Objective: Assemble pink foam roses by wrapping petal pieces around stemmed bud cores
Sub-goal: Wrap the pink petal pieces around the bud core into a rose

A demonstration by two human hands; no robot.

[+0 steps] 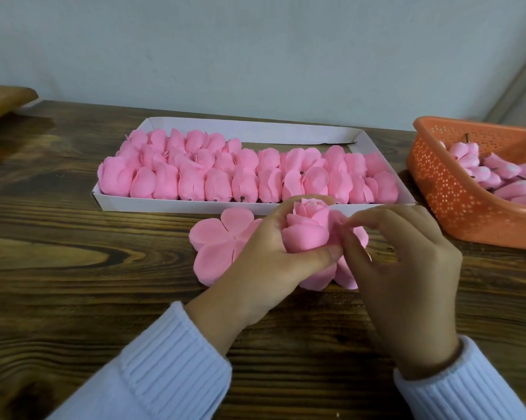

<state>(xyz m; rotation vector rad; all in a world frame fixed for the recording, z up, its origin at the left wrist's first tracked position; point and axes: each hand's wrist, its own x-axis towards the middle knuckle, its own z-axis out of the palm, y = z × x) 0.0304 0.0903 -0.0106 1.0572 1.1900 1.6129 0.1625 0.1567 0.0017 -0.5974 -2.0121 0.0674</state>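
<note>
My left hand [264, 259] grips a pink foam rose [308, 228] from the left, thumb across its lower front. My right hand [407, 268] pinches an outer petal on the rose's right side with curled fingers. Flat pink petal pieces [219, 241] lie on the table beneath and to the left of the rose, partly hidden by both hands. The rose's stem is hidden.
A white cardboard tray [177, 203] behind the hands holds several rows of finished pink roses [246, 174]. An orange perforated basket [449, 189] at the right holds several stemmed bud cores [498, 174]. A wooden object [4, 98] sits at far left on the dark wood table [73, 253].
</note>
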